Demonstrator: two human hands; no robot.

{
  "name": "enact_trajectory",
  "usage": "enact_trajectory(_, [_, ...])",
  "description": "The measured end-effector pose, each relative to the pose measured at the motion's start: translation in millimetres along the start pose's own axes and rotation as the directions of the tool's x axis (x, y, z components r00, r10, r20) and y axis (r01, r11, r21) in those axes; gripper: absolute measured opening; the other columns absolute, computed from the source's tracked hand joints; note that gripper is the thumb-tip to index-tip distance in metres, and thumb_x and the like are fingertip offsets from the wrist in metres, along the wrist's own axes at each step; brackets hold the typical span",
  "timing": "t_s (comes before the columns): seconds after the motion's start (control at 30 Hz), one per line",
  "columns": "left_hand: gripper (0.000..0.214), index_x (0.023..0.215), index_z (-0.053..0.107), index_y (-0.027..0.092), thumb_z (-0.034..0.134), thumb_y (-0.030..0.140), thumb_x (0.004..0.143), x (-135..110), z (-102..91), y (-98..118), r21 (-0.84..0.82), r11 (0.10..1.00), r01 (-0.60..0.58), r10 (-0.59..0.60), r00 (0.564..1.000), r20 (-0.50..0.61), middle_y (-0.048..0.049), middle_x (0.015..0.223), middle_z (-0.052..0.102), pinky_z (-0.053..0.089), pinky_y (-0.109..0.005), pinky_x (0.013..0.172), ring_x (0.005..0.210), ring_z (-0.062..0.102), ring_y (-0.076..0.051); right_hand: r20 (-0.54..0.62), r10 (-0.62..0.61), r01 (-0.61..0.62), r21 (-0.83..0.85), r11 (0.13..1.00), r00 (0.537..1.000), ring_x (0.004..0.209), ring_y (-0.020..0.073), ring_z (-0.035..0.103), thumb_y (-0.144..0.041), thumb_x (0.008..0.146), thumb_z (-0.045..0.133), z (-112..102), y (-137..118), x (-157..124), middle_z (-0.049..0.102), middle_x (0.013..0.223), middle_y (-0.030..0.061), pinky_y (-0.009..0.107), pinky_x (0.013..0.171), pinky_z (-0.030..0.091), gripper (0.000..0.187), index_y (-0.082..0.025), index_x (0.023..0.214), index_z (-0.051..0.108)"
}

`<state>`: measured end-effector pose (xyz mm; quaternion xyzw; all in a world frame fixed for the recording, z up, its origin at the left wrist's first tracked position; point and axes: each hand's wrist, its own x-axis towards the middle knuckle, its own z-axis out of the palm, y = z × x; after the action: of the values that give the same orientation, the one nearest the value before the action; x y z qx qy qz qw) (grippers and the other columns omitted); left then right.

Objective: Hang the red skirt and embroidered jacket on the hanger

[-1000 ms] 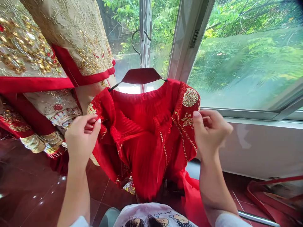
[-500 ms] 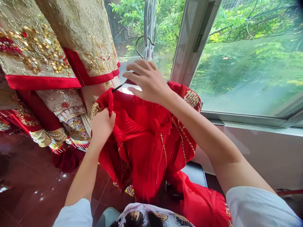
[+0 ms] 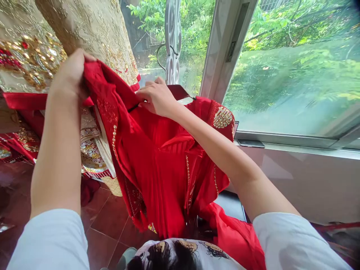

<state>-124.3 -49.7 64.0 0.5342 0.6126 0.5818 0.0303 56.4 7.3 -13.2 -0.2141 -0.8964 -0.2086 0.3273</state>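
A red garment point(image 3: 165, 180) with pleats and beaded trim hangs from a clothes hanger point(image 3: 177, 92) in front of me. My left hand point(image 3: 71, 75) grips the garment's left shoulder, raised and pulled out to the left; its fingertips are hidden behind the cloth. My right hand point(image 3: 157, 95) closes on the hanger's left arm near the neckline, its fingers partly hidden from me. The right shoulder, with a gold embroidered patch point(image 3: 223, 117), stays draped on the hanger. The hanger's hook loops at an ornate metal post point(image 3: 172, 56).
Beige garments with gold sequins point(image 3: 92, 33) and red borders hang close on the left. Behind is a window point(image 3: 295, 93) with a dark flat object point(image 3: 249, 143) on its sill. Below right, red cloth point(image 3: 233, 232) lies over a dark seat point(image 3: 229, 204). Tiled floor point(image 3: 108, 217) shows below.
My left hand has lifted the garment's left shoulder up and leftward, spreading it off the hanger's end. My right hand has moved slightly left and down and closed near the hanger's left arm.
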Motion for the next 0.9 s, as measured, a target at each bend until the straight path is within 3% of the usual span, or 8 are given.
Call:
enact_trajectory(0.13, [0.025, 0.059, 0.035, 0.019, 0.040, 0.017, 0.083, 11.6, 37.1, 7.3, -0.086, 0.988, 0.125, -0.112, 0.984, 0.142, 0.0035, 0.055, 0.034, 0.031, -0.022, 0.051, 0.045, 0.036, -0.006, -0.029, -0.003, 0.003, -0.007, 1.000, 1.000, 0.095, 0.0206, 0.054, -0.021, 0.087, 0.049, 4.1, 2.4, -3.2, 0.064, 0.085, 0.0017, 0.040, 0.089, 0.033, 0.012, -0.019, 0.075, 0.051])
enact_trajectory(0.27, [0.021, 0.056, 0.046, 0.017, 0.050, 0.020, 0.076, -8.5, 58.4, -11.6, 0.242, 0.969, 0.049, -0.156, 0.881, 0.447, 0.0017, 0.052, 0.041, 0.035, -0.028, 0.056, 0.048, 0.039, -0.009, -0.076, 0.027, -0.027, 0.005, 1.000, 0.997, 0.093, 0.0194, 0.054, -0.018, 0.088, 0.046, 7.7, 1.9, -7.2, 0.062, 0.084, 0.0013, 0.037, 0.086, 0.033, 0.012, -0.018, 0.078, 0.053])
enact_trajectory(0.43, [0.029, 0.050, 0.040, 0.019, 0.052, 0.024, 0.076, -44.3, 48.8, -31.5, 0.385, 0.879, -0.282, 0.156, 0.932, 0.327, 0.0032, 0.051, 0.030, 0.040, -0.029, 0.067, 0.055, 0.039, -0.011, -0.070, 0.072, -0.070, 0.037, 0.997, 0.995, 0.094, 0.0194, 0.054, -0.012, 0.085, 0.047, 10.3, -3.2, -0.4, 0.063, 0.085, 0.0023, 0.036, 0.090, 0.033, 0.012, -0.017, 0.077, 0.054])
enact_trajectory(0.57, [0.027, 0.051, 0.036, 0.021, 0.047, 0.020, 0.075, -59.1, 54.9, -48.5, 0.368, 0.821, -0.436, 0.429, 0.897, 0.105, -0.0012, 0.058, 0.040, 0.042, -0.031, 0.073, 0.067, 0.048, -0.016, -0.143, 0.144, -0.121, 0.152, 0.981, 0.979, 0.087, 0.0149, 0.056, -0.013, 0.084, 0.049, -18.9, -1.6, -17.6, 0.063, 0.090, 0.0023, 0.031, 0.084, 0.041, 0.010, -0.017, 0.083, 0.058])
enact_trajectory(0.63, [0.023, 0.056, 0.039, 0.023, 0.048, 0.023, 0.077, -62.5, 58.6, -55.0, 0.334, 0.848, -0.411, 0.415, 0.908, 0.062, -0.0023, 0.060, 0.045, 0.043, -0.032, 0.073, 0.070, 0.052, -0.018, -0.249, 0.335, -0.307, 0.147, 0.940, 0.909, 0.081, 0.0156, 0.057, -0.022, 0.086, 0.052, -42.2, 2.8, -44.5, 0.060, 0.085, 0.0035, 0.032, 0.079, 0.044, 0.008, -0.017, 0.086, 0.058])
enact_trajectory(0.7, [0.011, 0.070, 0.051, 0.025, 0.054, 0.032, 0.077, -65.1, 60.7, -56.2, 0.297, 0.870, -0.393, 0.382, 0.919, 0.099, -0.0037, 0.069, 0.055, 0.045, -0.033, 0.077, 0.076, 0.057, -0.021, -0.317, 0.561, -0.566, 0.084, 0.820, 0.765, 0.075, 0.0191, 0.057, -0.037, 0.085, 0.056, -58.6, 9.3, -78.4, 0.055, 0.069, 0.0024, 0.039, 0.078, 0.045, 0.019, -0.017, 0.084, 0.058])
enact_trajectory(0.77, [0.022, 0.093, 0.058, 0.027, 0.059, 0.041, 0.076, -67.8, 64.2, -50.6, 0.265, 0.869, -0.418, 0.393, 0.908, 0.144, -0.0057, 0.088, 0.063, 0.044, -0.035, 0.084, 0.089, 0.058, -0.024, -0.338, 0.678, -0.716, 0.017, 0.698, 0.653, 0.071, 0.0220, 0.056, -0.048, 0.077, 0.064, -59.9, 16.5, -109.9, 0.048, 0.060, 0.0005, 0.045, 0.077, 0.045, 0.031, -0.018, 0.079, 0.056])
enact_trajectory(0.9, [0.056, 0.119, 0.051, 0.024, 0.063, 0.054, 0.073, -72.9, 84.7, -26.3, 0.236, 0.857, -0.458, 0.420, 0.887, 0.193, -0.0077, 0.110, 0.061, 0.039, -0.038, 0.098, 0.113, 0.052, -0.026, -0.392, 0.645, -0.704, -0.009, 0.710, 0.656, 0.073, 0.0227, 0.057, -0.050, 0.077, 0.062, -25.0, 28.7, -141.0, 0.049, 0.062, 0.0026, 0.045, 0.073, 0.047, 0.034, -0.019, 0.073, 0.050])
